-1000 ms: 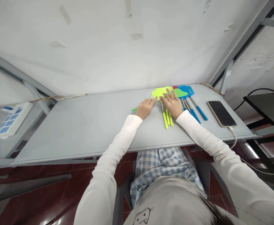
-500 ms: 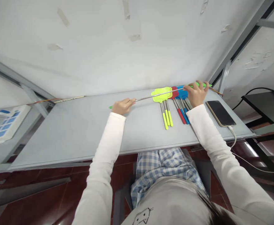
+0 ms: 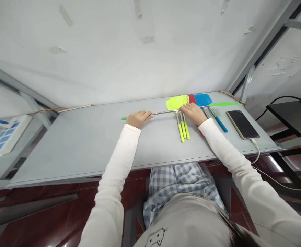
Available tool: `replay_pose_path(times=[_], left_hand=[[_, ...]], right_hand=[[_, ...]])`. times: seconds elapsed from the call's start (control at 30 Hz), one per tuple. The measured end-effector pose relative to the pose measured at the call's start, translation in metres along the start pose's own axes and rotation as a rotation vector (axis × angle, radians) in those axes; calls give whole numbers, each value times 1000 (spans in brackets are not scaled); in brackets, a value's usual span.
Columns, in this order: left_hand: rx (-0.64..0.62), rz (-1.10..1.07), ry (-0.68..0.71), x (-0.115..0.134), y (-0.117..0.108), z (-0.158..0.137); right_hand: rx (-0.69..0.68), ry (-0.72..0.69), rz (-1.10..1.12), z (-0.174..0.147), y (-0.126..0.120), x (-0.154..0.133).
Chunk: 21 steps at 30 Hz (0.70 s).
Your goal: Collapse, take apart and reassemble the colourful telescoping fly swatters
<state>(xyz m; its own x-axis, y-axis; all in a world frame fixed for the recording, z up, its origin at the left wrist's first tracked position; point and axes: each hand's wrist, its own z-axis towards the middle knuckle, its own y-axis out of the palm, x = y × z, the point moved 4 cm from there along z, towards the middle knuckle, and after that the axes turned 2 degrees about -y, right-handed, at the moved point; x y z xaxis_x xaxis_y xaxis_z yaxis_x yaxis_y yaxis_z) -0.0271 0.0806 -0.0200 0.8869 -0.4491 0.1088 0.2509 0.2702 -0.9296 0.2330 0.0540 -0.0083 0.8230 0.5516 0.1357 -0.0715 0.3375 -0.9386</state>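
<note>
We stretch the green swatter [image 3: 224, 104] sideways over the desk [image 3: 88, 137], its metal shaft crossing the yellow swatters [image 3: 177, 102]. Our left hand [image 3: 137, 118] has its fingers closed around the handle end; our right hand's [image 3: 193, 114] fingers pinch the shaft. A black line drawing [image 3: 157, 237] marks our shirt [image 3: 186, 219].

Soft light is brightening wall [image 3: 101, 65] beyond left hand [image 3: 137, 118] and right hand [image 3: 194, 114]; floor [image 3: 49, 219] below them is lying dim, glinting; distortion is stretching nearer sleeves [image 3: 107, 199].
</note>
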Motion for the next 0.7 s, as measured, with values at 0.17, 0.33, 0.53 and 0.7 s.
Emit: replay_pose_path(times=[0.17,0.33,0.53,0.7], left_hand=[[-3,105,-20,-18,-8,4],[19,162,-146,-71,-18,-14],[87,168,-235,-105,-17,-25],[147,200,-480,-126,-22,-32]], right_hand=[[51,14,-46,-9,-8,31],[106,212,-118,-33,-11,78],[120,202,-1,-27,0,68],[226,343,-25,-36,5,78]])
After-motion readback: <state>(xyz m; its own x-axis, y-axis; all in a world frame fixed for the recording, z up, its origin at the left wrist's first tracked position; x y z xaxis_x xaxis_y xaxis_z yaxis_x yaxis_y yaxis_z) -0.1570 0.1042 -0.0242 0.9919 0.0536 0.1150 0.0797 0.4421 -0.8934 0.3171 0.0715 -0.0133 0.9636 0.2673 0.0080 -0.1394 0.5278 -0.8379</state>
